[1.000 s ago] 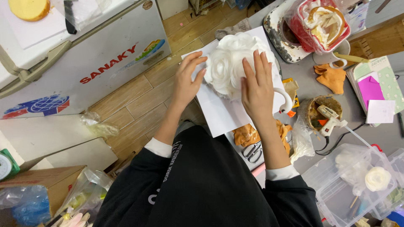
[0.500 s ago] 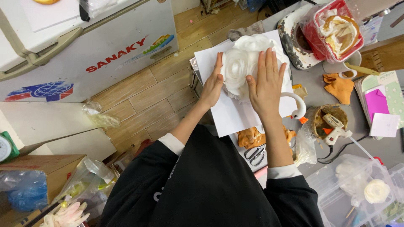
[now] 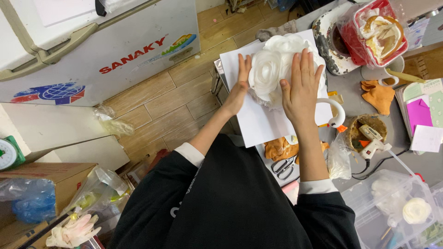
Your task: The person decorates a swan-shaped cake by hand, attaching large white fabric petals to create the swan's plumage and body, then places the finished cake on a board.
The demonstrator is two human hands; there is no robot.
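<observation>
A cluster of white paper flowers (image 3: 272, 69) lies on a white sheet (image 3: 263, 124) at the table's left edge. My left hand (image 3: 241, 87) presses flat against the cluster's left side, fingers straight and together. Flat on top of the flowers' right part rests my right hand (image 3: 302, 85), fingers spread a little. Neither hand grips anything. Black sleeves with white cuffs cover both arms.
A glue gun (image 3: 374, 140) rests in a small basket. Scissors (image 3: 284, 167) lie by orange scraps (image 3: 279, 148). A red container (image 3: 380, 27), a white swan-shaped piece (image 3: 336, 115), coloured papers (image 3: 422, 113) and clear plastic boxes (image 3: 392, 203) crowd the table. A white chest freezer (image 3: 92, 50) stands left, across the wooden floor.
My left hand has slid from the top of the flowers down to their left side and now stands on edge. The right hand stays flat on top. The view has shifted slightly.
</observation>
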